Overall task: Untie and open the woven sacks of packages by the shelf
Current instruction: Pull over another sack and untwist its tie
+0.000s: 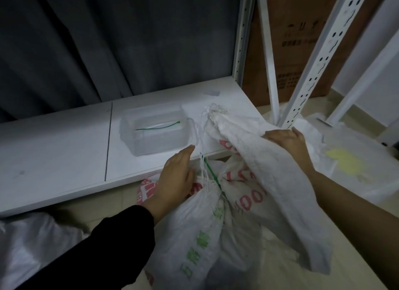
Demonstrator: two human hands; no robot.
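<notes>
White shelf board (pixel 64 143) ahead. I see woven sack (pixel 265 173) draped over its front right corner, neck pointing toward clear box (pixel 155 132). Left hand (pixel 174 181) flat, relaxed on green-tied sack (pixel 200 231); right hand (pixel 291 143) grasps draped sack.

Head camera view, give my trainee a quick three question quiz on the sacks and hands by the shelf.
1. True or false: the clear plastic box on the white shelf board holds a green tie.
2. Which hand lifts the white woven sack flap? A left B right
3. What colour tie binds the sack neck beside the left hand?

Key: 1 true. 2 B, the right hand. 3 green.
</notes>
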